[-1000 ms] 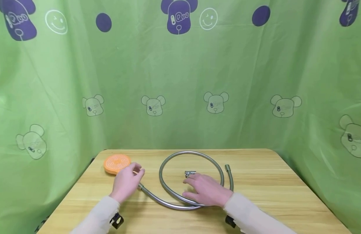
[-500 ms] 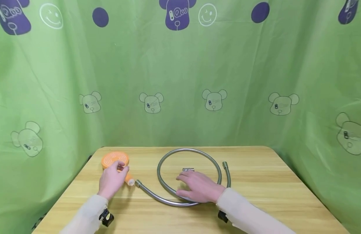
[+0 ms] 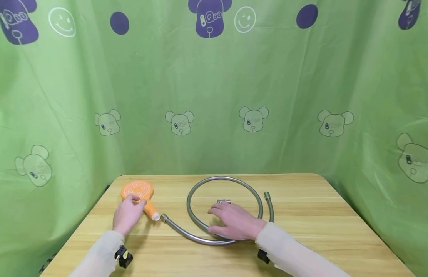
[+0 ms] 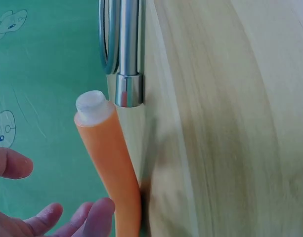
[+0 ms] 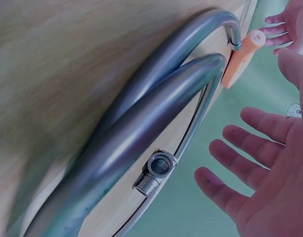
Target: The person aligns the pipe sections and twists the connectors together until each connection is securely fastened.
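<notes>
Orange shower head (image 3: 137, 191) under left hand (image 3: 126, 216) (grip loose); right hand (image 3: 233, 224) flat over hose (image 3: 223, 179).

Glossy metal hose (image 3: 225, 180), matt orange plastic shower head (image 3: 137, 191), wooden table (image 3: 304, 215)

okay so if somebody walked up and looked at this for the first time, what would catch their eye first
Probably the orange shower head, bright on the wooden table at its back left, with the left hand on its handle. Next, the metal shower hose looped in a ring mid-table, the right hand lying open over its near side beside a small metal fitting. Behind it all hangs a green curtain printed with bears.
</notes>
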Motion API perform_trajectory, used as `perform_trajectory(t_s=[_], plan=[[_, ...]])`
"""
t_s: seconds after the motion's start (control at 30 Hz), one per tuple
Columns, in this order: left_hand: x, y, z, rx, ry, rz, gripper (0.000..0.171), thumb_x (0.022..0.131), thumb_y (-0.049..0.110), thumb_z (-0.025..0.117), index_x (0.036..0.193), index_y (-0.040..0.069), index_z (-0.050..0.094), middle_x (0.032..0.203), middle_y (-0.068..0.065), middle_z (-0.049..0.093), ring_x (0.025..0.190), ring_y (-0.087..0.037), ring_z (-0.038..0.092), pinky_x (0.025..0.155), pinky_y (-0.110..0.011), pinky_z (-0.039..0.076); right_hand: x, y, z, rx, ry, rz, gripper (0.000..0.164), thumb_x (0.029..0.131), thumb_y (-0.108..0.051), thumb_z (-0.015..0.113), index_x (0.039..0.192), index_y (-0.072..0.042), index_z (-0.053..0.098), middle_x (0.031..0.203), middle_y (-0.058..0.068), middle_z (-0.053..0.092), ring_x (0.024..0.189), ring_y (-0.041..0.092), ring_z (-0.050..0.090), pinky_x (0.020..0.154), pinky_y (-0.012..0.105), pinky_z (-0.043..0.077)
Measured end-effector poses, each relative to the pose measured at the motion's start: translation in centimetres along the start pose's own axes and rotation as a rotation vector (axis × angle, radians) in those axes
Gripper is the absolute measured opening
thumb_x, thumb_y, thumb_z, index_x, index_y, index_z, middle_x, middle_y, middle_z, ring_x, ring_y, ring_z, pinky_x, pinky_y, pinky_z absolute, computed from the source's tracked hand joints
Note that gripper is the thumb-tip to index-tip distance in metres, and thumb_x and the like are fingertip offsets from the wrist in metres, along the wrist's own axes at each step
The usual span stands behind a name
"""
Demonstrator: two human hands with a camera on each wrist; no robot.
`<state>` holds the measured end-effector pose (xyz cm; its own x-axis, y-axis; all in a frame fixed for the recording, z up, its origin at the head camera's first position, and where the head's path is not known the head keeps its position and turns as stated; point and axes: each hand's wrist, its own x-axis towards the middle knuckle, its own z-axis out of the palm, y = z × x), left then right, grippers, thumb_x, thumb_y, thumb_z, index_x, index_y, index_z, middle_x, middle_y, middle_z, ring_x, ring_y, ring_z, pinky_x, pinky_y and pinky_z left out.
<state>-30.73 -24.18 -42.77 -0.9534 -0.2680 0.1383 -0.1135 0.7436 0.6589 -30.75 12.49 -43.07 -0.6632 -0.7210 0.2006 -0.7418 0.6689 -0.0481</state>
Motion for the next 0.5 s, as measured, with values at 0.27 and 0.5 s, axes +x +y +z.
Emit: perform_trajectory(t_s=[0.27, 0.5], plan=[[0.4, -1.0, 0.6, -0.072, -0.051, -0.061, 0.057, 0.098, 0.043, 0.055, 0.134, -0.001, 0.049, 0.109, -0.024, 0.066, 0.071, -0.022, 0.065, 0.06, -0.031, 0.046, 0.3, -0.2, 0.0, -0.003, -0.016, 0.012, 0.062, 0.097, -0.059, 0.055, 0.14, -0.014, 0.058, 0.142, 0.007, 0.059, 0.131, 0.025, 0.055, 0.11, 0.045, 0.045], [0.6, -1.5, 1.2, -0.208, -0.091, -0.121, 0.054, 0.098, 0.037, 0.056, 0.135, -0.002, 0.045, 0.085, -0.018, 0.067, 0.064, -0.022, 0.068, 0.06, -0.034, 0.059, 0.5, -0.4, -0.1, -0.008, -0.019, 0.023, 0.062, 0.097, -0.06, 0.054, 0.141, -0.016, 0.057, 0.144, 0.005, 0.058, 0.135, 0.025, 0.052, 0.115, 0.047, 0.04]])
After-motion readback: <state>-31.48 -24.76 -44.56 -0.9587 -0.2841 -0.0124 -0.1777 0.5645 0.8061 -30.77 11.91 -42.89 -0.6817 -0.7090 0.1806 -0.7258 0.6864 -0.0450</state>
